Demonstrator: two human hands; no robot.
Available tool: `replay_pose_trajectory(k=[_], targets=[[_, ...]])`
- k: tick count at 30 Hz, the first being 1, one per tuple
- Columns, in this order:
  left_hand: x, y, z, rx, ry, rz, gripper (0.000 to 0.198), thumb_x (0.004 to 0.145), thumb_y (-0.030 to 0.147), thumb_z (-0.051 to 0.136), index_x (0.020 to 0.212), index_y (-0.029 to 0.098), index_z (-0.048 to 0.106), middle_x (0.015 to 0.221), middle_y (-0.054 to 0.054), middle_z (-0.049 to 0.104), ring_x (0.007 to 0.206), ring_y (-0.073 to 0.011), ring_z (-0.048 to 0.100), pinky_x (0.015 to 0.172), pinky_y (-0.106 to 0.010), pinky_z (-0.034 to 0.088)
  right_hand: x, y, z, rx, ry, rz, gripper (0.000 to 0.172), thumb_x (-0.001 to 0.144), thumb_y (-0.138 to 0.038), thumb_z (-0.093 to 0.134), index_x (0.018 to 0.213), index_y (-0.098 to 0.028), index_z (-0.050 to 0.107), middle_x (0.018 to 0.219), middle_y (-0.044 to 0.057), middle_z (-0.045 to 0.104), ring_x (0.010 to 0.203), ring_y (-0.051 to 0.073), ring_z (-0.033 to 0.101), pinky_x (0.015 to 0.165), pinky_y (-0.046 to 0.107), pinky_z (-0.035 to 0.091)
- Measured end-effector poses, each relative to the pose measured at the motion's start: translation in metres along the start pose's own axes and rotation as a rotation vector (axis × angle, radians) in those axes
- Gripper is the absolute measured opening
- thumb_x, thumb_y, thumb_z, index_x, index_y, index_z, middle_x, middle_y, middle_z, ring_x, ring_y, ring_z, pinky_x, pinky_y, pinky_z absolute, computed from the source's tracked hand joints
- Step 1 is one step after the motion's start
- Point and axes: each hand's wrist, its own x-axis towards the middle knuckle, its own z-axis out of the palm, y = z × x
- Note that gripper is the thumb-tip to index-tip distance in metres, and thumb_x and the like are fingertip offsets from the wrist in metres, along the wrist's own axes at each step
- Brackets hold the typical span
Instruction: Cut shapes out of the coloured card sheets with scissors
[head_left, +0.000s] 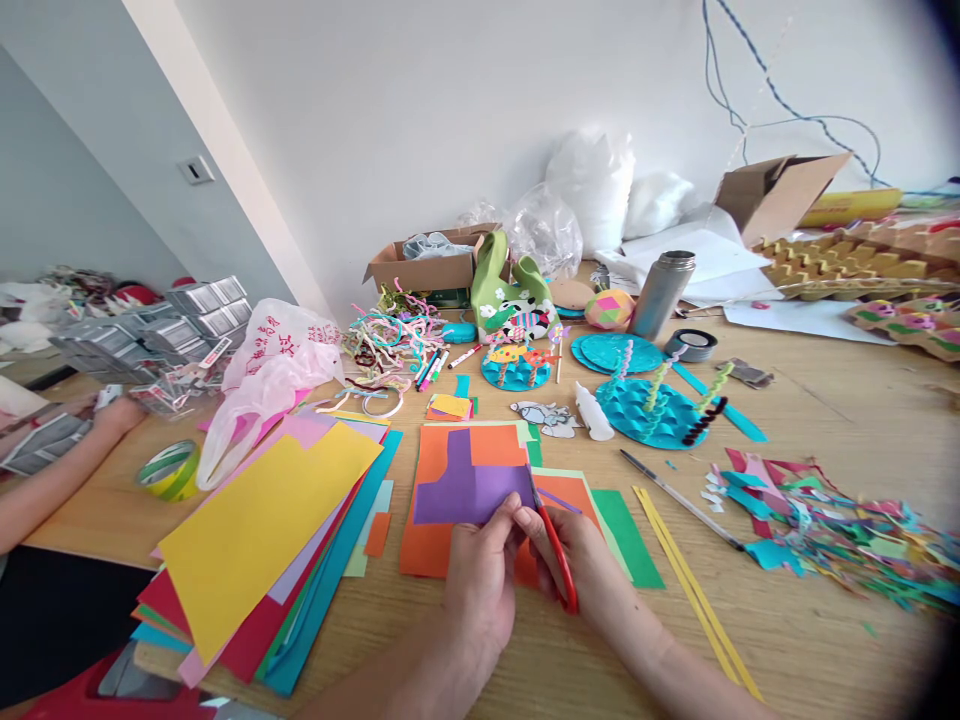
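My left hand (484, 565) pinches the lower edge of a purple sheet of paper (480, 490), which has a corner cut out of it. In my right hand (581, 560) is a pair of scissors with red handles (561, 570), its blades at the right edge of the purple paper. A thin purple strip (559, 500) shows just right of the blades. Beneath the hands lie orange sheets (424, 550), with a green sheet (626, 535) sticking out at the right. Part of the right hand's fingers is hidden behind the left.
Left stands a stack of coloured paper (262, 530) beside green-yellow tape (169, 470). Blue discs (652, 415) with pipe cleaners, a glue bottle (594, 412) and a steel flask (664, 295) are farther back. Paper scraps (832, 530) lie right. Another person's arm (67, 460) reaches in at left.
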Motion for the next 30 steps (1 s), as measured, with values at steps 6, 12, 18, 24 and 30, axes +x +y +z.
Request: replay_pose_trajectory(k=[6, 12, 18, 24, 30], targets=[[0.005, 0.001, -0.004, -0.016, 0.009, 0.034, 0.024, 0.058, 0.026, 0.087, 0.067, 0.012, 0.069, 0.068, -0.004, 0.066, 0.066, -0.0147, 0.061, 0.069, -0.028, 0.051, 0.000, -0.005, -0.001, -0.019, -0.012, -0.007, 0.063, 0.075, -0.082, 0.046, 0.058, -0.022, 0.041, 0.035, -0.005, 0.044, 0.030, 0.008, 0.038, 0.033, 0.019, 0.024], [0.008, 0.007, -0.006, -0.025, 0.055, 0.026, 0.028, 0.064, 0.026, 0.084, 0.084, 0.011, 0.071, 0.082, -0.009, 0.072, 0.076, -0.0199, 0.068, 0.073, -0.030, 0.053, -0.001, -0.004, 0.000, -0.077, -0.073, -0.008, 0.067, 0.080, -0.082, 0.036, 0.054, -0.021, 0.045, 0.038, -0.002, 0.048, 0.032, 0.008, 0.040, 0.035, 0.020, 0.027], [0.015, 0.014, -0.007, -0.099, 0.071, -0.051, 0.017, 0.077, 0.021, 0.075, 0.089, 0.011, 0.070, 0.093, -0.015, 0.076, 0.088, -0.0233, 0.073, 0.080, -0.029, 0.055, -0.004, -0.005, 0.004, -0.145, -0.097, -0.002, 0.067, 0.078, -0.083, 0.037, 0.056, -0.020, 0.047, 0.041, 0.000, 0.050, 0.035, 0.011, 0.044, 0.037, 0.022, 0.030], [0.015, 0.013, -0.007, -0.135, 0.056, -0.089, 0.019, 0.080, 0.025, 0.073, 0.090, 0.009, 0.070, 0.094, -0.016, 0.076, 0.091, -0.0243, 0.073, 0.087, -0.030, 0.055, -0.009, -0.007, 0.005, -0.174, -0.123, 0.006, 0.067, 0.075, -0.086, 0.037, 0.064, -0.020, 0.048, 0.045, 0.000, 0.052, 0.038, 0.010, 0.044, 0.038, 0.022, 0.030], [0.013, 0.009, -0.007, -0.116, 0.024, -0.099, 0.024, 0.077, 0.031, 0.076, 0.084, 0.009, 0.072, 0.091, -0.013, 0.076, 0.089, -0.0231, 0.072, 0.080, -0.028, 0.056, -0.006, -0.003, 0.006, -0.147, -0.138, -0.029, 0.065, 0.078, -0.084, 0.037, 0.068, -0.021, 0.048, 0.047, -0.001, 0.051, 0.039, 0.011, 0.043, 0.039, 0.022, 0.029]])
